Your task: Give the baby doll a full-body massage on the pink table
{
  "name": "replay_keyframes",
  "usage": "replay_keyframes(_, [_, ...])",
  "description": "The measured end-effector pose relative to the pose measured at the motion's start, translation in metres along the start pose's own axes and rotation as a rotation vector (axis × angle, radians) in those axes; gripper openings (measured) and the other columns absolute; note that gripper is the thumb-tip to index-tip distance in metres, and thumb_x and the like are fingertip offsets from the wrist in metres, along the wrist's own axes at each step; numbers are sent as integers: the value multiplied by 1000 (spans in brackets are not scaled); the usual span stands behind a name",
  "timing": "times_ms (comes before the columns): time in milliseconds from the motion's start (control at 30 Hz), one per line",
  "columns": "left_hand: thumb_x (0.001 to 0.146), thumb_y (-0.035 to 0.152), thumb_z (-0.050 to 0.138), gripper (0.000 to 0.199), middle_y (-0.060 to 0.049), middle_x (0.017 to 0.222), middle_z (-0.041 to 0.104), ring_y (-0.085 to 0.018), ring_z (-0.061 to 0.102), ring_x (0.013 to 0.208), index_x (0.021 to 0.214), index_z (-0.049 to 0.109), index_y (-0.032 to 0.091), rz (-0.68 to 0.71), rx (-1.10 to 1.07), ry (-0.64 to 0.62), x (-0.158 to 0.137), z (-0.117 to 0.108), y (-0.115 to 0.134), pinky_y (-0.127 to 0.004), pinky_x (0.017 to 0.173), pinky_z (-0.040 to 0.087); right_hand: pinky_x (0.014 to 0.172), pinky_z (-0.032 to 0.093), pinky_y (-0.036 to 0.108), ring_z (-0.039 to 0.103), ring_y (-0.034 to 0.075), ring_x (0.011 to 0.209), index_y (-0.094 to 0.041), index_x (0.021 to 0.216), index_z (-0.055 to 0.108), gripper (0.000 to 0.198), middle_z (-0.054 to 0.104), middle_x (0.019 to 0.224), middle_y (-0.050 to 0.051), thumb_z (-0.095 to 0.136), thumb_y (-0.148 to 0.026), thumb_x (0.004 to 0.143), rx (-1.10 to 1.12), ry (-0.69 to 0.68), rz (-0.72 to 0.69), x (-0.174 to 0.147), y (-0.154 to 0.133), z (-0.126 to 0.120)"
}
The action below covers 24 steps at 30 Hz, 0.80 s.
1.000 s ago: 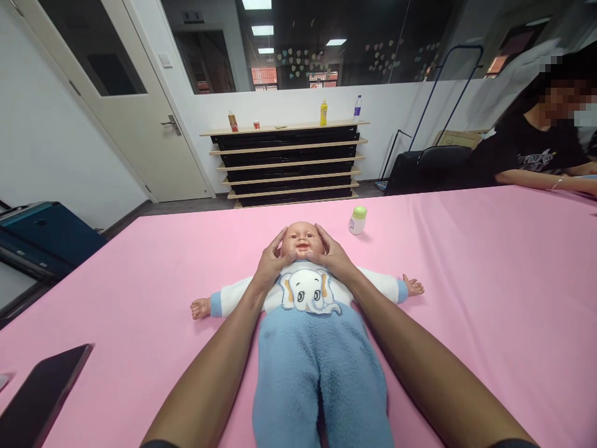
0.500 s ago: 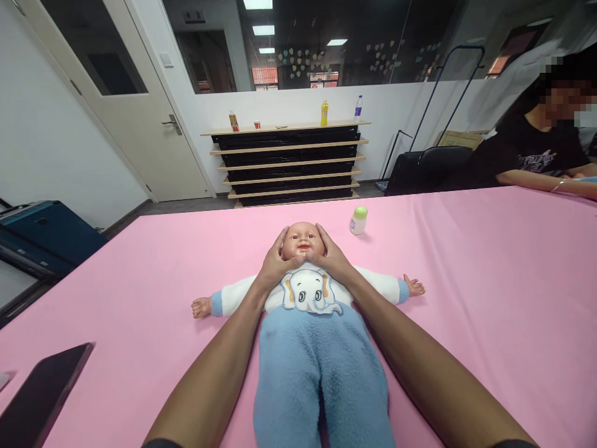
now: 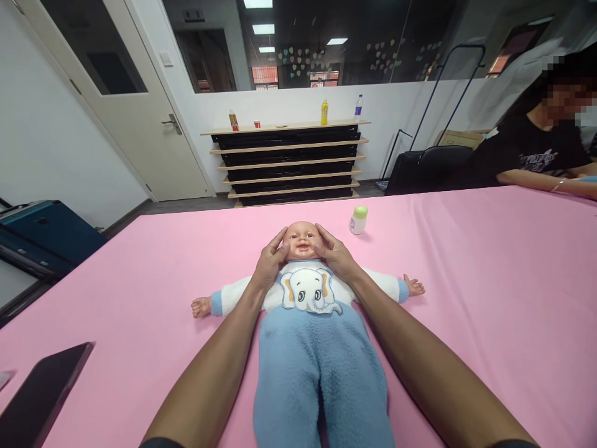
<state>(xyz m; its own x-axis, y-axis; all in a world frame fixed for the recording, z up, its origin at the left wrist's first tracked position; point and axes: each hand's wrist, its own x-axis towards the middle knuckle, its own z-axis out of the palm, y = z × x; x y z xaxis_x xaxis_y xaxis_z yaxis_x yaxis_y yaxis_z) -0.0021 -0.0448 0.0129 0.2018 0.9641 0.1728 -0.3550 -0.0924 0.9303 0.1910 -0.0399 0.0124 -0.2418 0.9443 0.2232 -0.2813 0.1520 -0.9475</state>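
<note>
Pink-covered table [image 3: 489,280]. Doll [image 3: 305,323] on its back, mid-table, arms out, head [image 3: 303,233] away from me. My left hand [image 3: 271,257] and right hand [image 3: 336,254] apart, curved and spread, flanking the head, thumbs against its cheeks. Risk: uneven pressure between palms could roll the head sideways; thumbs may skid if the face is slick. Small jar [image 3: 358,220] stands beyond my right hand; a wide outward sweep might topple it.

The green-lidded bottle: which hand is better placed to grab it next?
Probably the right hand: it is nearer the bottle. The left hand is across the doll's head, though both hands touch that head.
</note>
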Motion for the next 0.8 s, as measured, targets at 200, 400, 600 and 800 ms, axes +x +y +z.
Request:
replay_keyframes(200, [84,50,61,71,-10,146,44,-29,47,130,144,39,21,20,-10,25,1,2,-1,-42,106,42,112,35,44,41,25,135,-29,148,30,74,40,149,1,50,-63,86,-22,51,57,2,3,0])
replay_keyframes(400, [61,34,85,104,-12,147,42,-33,45,131,148,30,22,97,266,13,-5,3,4,-43,108,38,118,23,43,25,28,143,-27,150,24,107,25,156,3,80,-51,63,-400,73,-68,-8,-7,7])
replay_keyframes(600, [68,35,80,92,-11,144,45,-32,47,129,147,34,21,77,211,-10,-4,0,4,-43,106,41,116,28,39,31,26,141,-24,149,27,99,30,154,4,79,-46,68,-255,35,-54,-6,-11,6])
replay_keyframes(800, [77,45,71,81,-13,135,55,-31,55,119,145,37,19,-3,38,37,0,0,0,-41,98,47,112,36,42,40,26,135,-26,147,33,82,37,151,3,68,-52,78,-1,31,21,1,-2,0])
